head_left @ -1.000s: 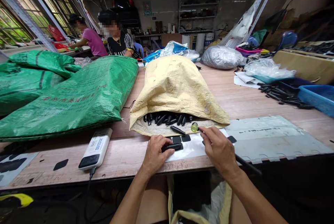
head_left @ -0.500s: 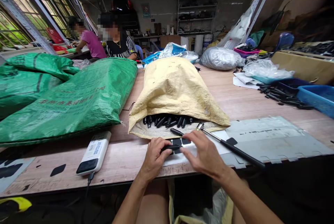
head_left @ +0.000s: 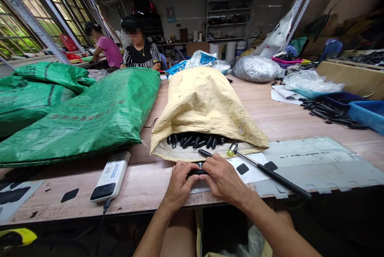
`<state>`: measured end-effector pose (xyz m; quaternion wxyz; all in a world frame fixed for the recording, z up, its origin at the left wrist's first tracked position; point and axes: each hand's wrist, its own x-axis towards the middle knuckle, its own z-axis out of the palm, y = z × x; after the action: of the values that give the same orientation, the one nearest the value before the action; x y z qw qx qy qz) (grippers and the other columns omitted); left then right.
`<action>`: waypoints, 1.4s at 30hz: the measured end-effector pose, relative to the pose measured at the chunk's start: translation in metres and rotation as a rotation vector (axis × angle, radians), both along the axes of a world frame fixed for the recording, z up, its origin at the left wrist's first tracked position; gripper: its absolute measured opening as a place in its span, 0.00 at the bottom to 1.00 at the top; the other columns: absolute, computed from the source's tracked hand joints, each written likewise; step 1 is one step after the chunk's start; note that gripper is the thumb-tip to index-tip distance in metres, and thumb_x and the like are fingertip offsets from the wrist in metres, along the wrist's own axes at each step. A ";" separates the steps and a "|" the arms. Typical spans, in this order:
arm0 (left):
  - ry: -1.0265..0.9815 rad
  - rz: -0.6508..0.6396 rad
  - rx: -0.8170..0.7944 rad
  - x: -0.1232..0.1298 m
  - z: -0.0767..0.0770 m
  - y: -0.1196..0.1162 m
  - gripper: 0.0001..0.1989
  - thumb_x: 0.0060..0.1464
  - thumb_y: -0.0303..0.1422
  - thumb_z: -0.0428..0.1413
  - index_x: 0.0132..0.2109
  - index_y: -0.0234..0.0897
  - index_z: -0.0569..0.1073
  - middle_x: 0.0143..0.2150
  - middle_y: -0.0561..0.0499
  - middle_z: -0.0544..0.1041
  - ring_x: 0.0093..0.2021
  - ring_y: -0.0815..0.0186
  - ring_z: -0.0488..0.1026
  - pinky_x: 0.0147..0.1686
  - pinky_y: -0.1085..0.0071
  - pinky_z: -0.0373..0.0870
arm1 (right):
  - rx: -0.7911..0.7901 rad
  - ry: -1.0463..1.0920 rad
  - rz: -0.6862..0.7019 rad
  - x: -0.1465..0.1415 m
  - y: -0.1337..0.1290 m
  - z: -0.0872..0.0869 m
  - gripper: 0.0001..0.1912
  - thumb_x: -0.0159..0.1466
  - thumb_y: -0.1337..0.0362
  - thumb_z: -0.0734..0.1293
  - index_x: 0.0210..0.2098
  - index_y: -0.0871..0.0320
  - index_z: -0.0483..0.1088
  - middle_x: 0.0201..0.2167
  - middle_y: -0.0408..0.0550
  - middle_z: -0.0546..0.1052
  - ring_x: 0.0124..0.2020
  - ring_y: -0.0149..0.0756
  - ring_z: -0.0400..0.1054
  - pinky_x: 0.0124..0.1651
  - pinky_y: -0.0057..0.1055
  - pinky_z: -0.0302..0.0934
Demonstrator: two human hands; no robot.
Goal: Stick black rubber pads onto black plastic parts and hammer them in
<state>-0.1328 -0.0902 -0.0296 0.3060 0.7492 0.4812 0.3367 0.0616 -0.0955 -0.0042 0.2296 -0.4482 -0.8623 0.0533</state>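
Both hands meet at the table's front edge, before the open mouth of a yellow sack [head_left: 204, 97]. My left hand [head_left: 180, 181] pinches one end of a short black tube [head_left: 196, 172]; my right hand [head_left: 220, 175] has its fingers closed on the other end. Under them lies a white sheet with black rounded squares [head_left: 242, 168]. Several black tubes [head_left: 196, 141] show inside the sack, and one more [head_left: 205, 153] lies just beyond my right hand. A hammer [head_left: 270, 172] with a black handle and a yellow-tipped head rests to the right.
Green sacks [head_left: 99, 109] fill the left side, with a white power bank [head_left: 111, 176] and cable in front. A grey sheet [head_left: 318, 161] lies at right, before a pile of black tubes [head_left: 333, 113] and a blue tray [head_left: 369, 113]. Two people sit at the back left.
My right hand has moved left and closed on the tube beside my left hand. More of the white sheet and the hammer's head now shows. The view has shifted slightly.
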 end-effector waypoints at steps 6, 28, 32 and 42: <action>-0.005 0.018 -0.010 0.000 0.001 0.000 0.10 0.61 0.40 0.55 0.44 0.42 0.78 0.42 0.49 0.78 0.47 0.56 0.68 0.50 0.59 0.64 | -0.031 0.069 0.015 0.000 0.003 -0.004 0.09 0.69 0.60 0.63 0.33 0.57 0.67 0.34 0.47 0.71 0.40 0.38 0.59 0.45 0.36 0.56; -0.048 0.040 -0.094 -0.002 -0.002 0.002 0.21 0.66 0.43 0.47 0.33 0.39 0.78 0.35 0.46 0.75 0.45 0.57 0.70 0.49 0.59 0.66 | 0.127 -0.087 -0.716 0.084 0.022 -0.022 0.10 0.67 0.57 0.65 0.38 0.58 0.71 0.35 0.51 0.72 0.40 0.43 0.64 0.40 0.36 0.53; -0.034 0.041 -0.088 -0.003 -0.003 0.004 0.20 0.66 0.43 0.47 0.34 0.39 0.78 0.35 0.47 0.75 0.45 0.57 0.70 0.50 0.59 0.66 | 0.179 -0.167 -0.742 0.080 0.020 -0.034 0.12 0.70 0.57 0.60 0.38 0.58 0.70 0.37 0.52 0.71 0.40 0.42 0.63 0.39 0.35 0.51; -0.519 -0.046 -0.565 0.044 0.026 -0.069 0.26 0.64 0.52 0.48 0.53 0.36 0.74 0.30 0.49 0.78 0.35 0.62 0.73 0.43 0.66 0.66 | 0.168 -0.157 -0.750 0.078 0.018 -0.030 0.12 0.70 0.56 0.61 0.38 0.57 0.69 0.37 0.50 0.70 0.41 0.41 0.61 0.40 0.35 0.48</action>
<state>-0.0891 -0.1589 -0.0036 0.6196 0.5357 0.4448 0.3623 0.1397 -0.0770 -0.0338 0.2023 -0.7146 -0.6550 -0.1394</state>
